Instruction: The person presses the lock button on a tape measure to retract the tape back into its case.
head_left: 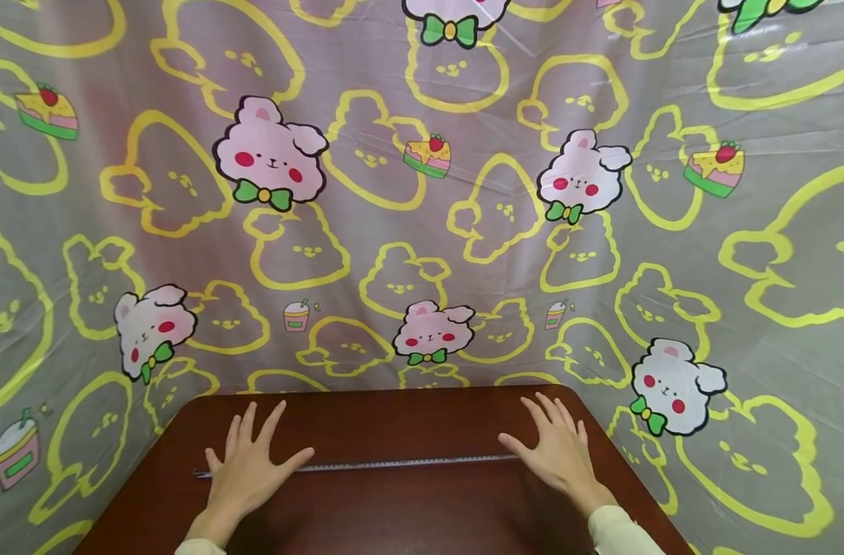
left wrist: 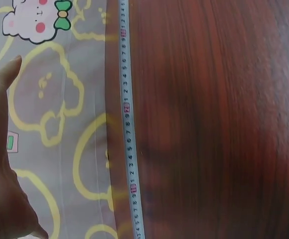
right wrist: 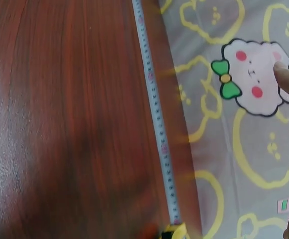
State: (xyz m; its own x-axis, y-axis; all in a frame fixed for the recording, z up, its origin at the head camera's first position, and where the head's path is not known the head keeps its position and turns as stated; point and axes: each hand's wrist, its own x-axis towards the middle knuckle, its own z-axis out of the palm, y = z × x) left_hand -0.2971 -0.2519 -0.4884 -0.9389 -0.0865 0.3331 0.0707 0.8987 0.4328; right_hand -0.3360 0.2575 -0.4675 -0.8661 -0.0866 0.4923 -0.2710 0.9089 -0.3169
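The silver blade of a tape measure (head_left: 408, 462) stretches sideways over the brown table, its hooked end to the left. My left hand (head_left: 251, 470), fingers spread, hovers over the blade near that end and holds nothing. At the other end my right hand (head_left: 559, 455) is spread as well, with nothing in it. Numbers with red-marked tens show on the blade (left wrist: 128, 119) in the left wrist view. Only in the right wrist view does part of the yellow and black tape case (right wrist: 175, 231) appear; in the head view my right hand seems to hide it.
The dark wooden table (head_left: 394, 509) has rounded far corners. Behind it and along both sides hangs a grey curtain (head_left: 387, 231) printed with yellow outlines and white cartoon heads. Pale sleeves (head_left: 619, 532) cover my wrists.
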